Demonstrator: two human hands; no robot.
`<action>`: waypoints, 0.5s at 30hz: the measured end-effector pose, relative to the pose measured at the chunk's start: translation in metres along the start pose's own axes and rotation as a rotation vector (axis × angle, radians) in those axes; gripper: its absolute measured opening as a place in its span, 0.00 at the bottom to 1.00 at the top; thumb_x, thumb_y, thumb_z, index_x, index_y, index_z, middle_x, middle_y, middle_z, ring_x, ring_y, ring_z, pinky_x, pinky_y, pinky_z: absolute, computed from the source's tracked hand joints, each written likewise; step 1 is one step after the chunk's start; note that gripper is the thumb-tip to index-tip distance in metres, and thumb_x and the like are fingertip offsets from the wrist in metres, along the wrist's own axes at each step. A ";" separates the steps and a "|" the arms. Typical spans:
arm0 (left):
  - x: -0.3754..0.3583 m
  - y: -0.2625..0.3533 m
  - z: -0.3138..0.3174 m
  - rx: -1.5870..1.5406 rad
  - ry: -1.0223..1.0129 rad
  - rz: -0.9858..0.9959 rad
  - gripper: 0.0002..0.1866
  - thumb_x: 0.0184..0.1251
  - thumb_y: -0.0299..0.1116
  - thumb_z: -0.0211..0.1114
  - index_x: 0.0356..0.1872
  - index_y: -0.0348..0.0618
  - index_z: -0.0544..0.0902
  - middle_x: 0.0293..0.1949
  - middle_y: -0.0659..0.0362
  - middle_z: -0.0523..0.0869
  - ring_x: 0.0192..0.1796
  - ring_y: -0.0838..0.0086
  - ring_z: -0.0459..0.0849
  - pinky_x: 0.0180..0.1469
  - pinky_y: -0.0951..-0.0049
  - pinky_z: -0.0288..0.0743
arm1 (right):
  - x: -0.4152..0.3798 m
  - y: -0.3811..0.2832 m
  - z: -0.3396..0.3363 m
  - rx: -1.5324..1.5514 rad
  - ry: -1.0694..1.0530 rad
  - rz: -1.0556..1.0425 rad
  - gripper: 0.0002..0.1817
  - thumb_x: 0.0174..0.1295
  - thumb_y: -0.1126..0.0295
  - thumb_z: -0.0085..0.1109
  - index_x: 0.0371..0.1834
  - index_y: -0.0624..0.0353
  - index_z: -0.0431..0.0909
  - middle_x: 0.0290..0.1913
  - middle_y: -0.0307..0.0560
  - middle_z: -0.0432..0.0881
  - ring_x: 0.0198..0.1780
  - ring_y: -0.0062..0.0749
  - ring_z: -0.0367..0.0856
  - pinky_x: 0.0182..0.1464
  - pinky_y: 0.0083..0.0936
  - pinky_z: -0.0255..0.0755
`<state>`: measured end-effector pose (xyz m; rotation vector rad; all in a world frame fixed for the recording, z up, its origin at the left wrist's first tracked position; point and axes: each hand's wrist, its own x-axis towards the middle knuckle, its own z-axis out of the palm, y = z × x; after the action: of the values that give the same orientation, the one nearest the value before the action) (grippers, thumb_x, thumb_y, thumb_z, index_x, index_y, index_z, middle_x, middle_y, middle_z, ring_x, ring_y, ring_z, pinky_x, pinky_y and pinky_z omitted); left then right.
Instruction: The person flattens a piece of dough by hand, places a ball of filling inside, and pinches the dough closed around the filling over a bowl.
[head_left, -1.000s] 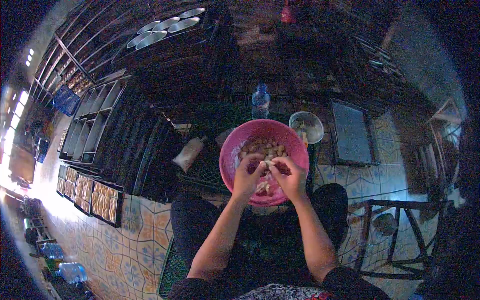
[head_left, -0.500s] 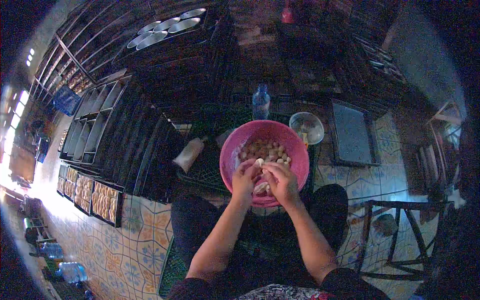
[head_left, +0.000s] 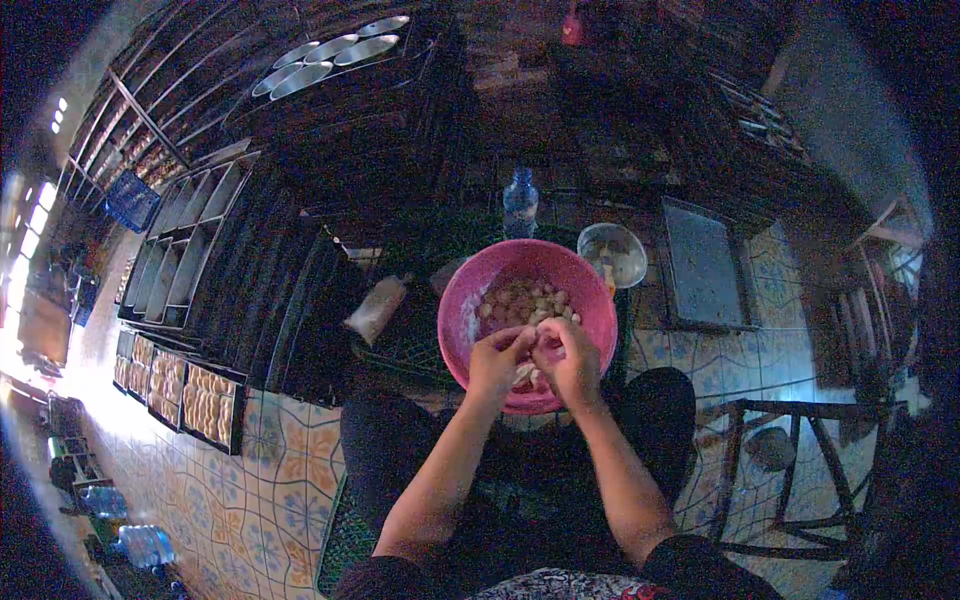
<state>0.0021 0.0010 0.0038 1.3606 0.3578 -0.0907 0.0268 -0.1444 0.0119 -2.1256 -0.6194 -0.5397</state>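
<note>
Left hand (head_left: 492, 365) and right hand (head_left: 572, 368), fingertips pinched nearly together above the pink basin (head_left: 455, 350), held piece unclear.

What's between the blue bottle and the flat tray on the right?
A round bowl sits between the bottle and the tray, beside the pink basin, as the head view shows.

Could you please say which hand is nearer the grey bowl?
Right: the right hand is below and left of the grey bowl in view; the left hand farther left.
</note>
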 end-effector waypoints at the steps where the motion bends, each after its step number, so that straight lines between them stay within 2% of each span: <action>1: 0.002 -0.004 -0.002 0.000 0.002 -0.001 0.15 0.74 0.33 0.65 0.55 0.34 0.84 0.48 0.56 0.88 0.48 0.74 0.86 0.51 0.73 0.82 | -0.001 -0.001 0.001 0.098 -0.026 0.065 0.18 0.54 0.76 0.74 0.47 0.58 0.79 0.37 0.44 0.85 0.40 0.33 0.86 0.45 0.28 0.78; 3: 0.004 -0.006 -0.006 -0.232 -0.009 -0.123 0.16 0.74 0.33 0.65 0.56 0.35 0.83 0.48 0.56 0.88 0.47 0.74 0.86 0.50 0.73 0.82 | 0.001 -0.005 -0.001 0.197 -0.051 0.129 0.19 0.54 0.77 0.73 0.49 0.58 0.79 0.38 0.45 0.85 0.42 0.34 0.86 0.47 0.30 0.78; 4: 0.004 -0.005 -0.007 -0.232 -0.008 -0.123 0.16 0.74 0.33 0.65 0.56 0.35 0.83 0.48 0.56 0.88 0.47 0.74 0.86 0.50 0.73 0.82 | 0.005 -0.006 -0.003 0.279 -0.104 0.141 0.20 0.53 0.77 0.73 0.50 0.58 0.80 0.39 0.46 0.85 0.43 0.35 0.86 0.48 0.30 0.78; 6: 0.002 -0.003 -0.010 -0.238 0.040 0.048 0.15 0.72 0.30 0.67 0.56 0.34 0.83 0.43 0.59 0.89 0.42 0.77 0.85 0.45 0.75 0.82 | 0.009 -0.007 -0.008 0.363 -0.158 0.154 0.21 0.53 0.78 0.73 0.52 0.58 0.81 0.40 0.47 0.85 0.44 0.36 0.86 0.50 0.31 0.78; 9: 0.005 -0.002 -0.014 -0.264 0.042 -0.030 0.16 0.73 0.30 0.66 0.57 0.35 0.81 0.43 0.59 0.88 0.42 0.77 0.85 0.45 0.76 0.81 | 0.013 -0.005 -0.014 0.278 -0.154 0.068 0.20 0.53 0.76 0.74 0.51 0.59 0.83 0.41 0.47 0.86 0.45 0.39 0.86 0.50 0.32 0.78; 11: 0.005 -0.003 -0.016 -0.183 0.018 -0.022 0.14 0.73 0.30 0.66 0.55 0.35 0.82 0.43 0.60 0.88 0.42 0.77 0.85 0.45 0.76 0.81 | 0.016 -0.006 -0.016 0.251 -0.139 -0.012 0.16 0.54 0.74 0.74 0.47 0.60 0.84 0.41 0.47 0.86 0.46 0.41 0.86 0.50 0.33 0.78; 15: 0.009 -0.009 -0.013 -0.043 0.038 -0.021 0.11 0.74 0.31 0.65 0.49 0.34 0.84 0.41 0.60 0.88 0.41 0.78 0.84 0.45 0.77 0.79 | 0.011 -0.001 -0.014 0.219 -0.178 0.038 0.17 0.54 0.73 0.74 0.47 0.60 0.83 0.42 0.48 0.85 0.47 0.43 0.86 0.50 0.33 0.78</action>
<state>0.0054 0.0130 -0.0100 1.3175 0.4040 -0.0747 0.0332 -0.1525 0.0265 -1.9851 -0.7018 -0.2502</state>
